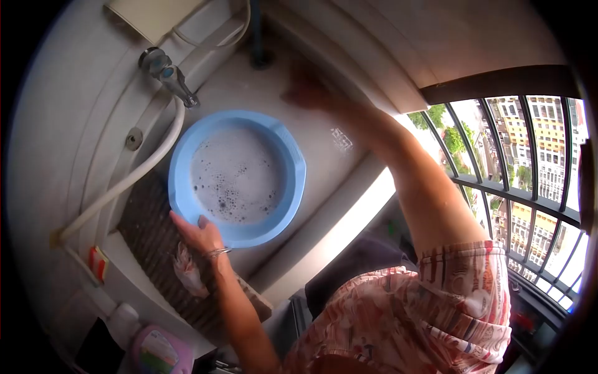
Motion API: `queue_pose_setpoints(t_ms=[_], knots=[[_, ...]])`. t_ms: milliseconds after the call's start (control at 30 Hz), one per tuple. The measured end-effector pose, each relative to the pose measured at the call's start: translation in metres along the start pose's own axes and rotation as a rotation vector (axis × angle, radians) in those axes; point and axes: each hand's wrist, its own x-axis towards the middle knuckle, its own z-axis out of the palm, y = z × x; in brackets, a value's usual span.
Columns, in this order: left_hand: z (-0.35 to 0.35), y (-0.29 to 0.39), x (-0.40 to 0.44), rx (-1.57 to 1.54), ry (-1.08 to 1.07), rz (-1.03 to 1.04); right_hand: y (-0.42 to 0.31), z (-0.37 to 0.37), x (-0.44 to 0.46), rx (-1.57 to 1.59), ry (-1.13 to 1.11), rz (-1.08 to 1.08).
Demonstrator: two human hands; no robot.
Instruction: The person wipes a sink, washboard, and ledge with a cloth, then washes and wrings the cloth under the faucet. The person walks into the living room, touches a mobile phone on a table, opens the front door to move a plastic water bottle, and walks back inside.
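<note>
A round blue basin (298,168) stands in the sink and holds cloudy water (237,168) with foam and dark bubbles. At the basin's lower left rim is my left hand (200,234), its fingers along the outside and the thumb at the edge, gripping it. My right hand (305,90) is beyond the basin, over the far part of the sink, dark and smeared by motion; its fingers cannot be made out. Up and left of the basin is a metal tap (171,78).
A ribbed washboard surface (152,218) lies left of the basin, with a crumpled plastic bag (188,271) on it. A pale hose (137,173) runs along the left wall. A pink container (163,352) is at lower left. Window bars (529,199) are at the right.
</note>
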Motion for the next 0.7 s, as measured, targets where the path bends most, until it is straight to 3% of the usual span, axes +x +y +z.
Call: queue_pose_setpoints(t_ms=[67, 167, 200, 267, 300, 400, 467, 500, 567, 700], knots=[[0.003, -0.008, 0.001, 0.033, 0.016, 0.03, 0.001, -0.004, 0.059, 0.141, -0.064, 0.049], [-0.002, 0.002, -0.001, 0.056, 0.022, 0.039, -0.023, 0.007, 0.112, 0.114, 0.369, -0.159], [-0.003, 0.008, -0.002, 0.042, 0.019, 0.023, -0.029, 0.001, 0.121, 0.116, 0.369, -0.161], [0.001, -0.001, 0.001, 0.044, 0.037, 0.062, -0.044, -0.024, 0.135, 0.329, 0.552, 0.045], [0.002, -0.007, 0.002, 0.046, 0.048, 0.098, -0.048, -0.026, 0.138, 0.332, 0.552, 0.041], [0.002, -0.006, 0.003, 0.087, 0.057, 0.087, -0.047, -0.028, 0.135, -0.199, 0.592, -0.011], [0.003, -0.006, 0.003, 0.089, 0.066, 0.11, -0.053, -0.054, 0.095, 0.602, 0.566, 0.24], [0.003, -0.006, 0.003, 0.094, 0.081, 0.133, -0.053, -0.06, 0.075, 0.6, 0.566, 0.241], [0.003, -0.005, 0.003, 0.08, 0.082, 0.124, -0.043, -0.071, 0.048, 0.657, 0.28, 0.421], [0.003, -0.001, 0.001, 0.084, 0.1, 0.126, -0.02, -0.048, 0.014, 0.664, 0.445, 0.369]])
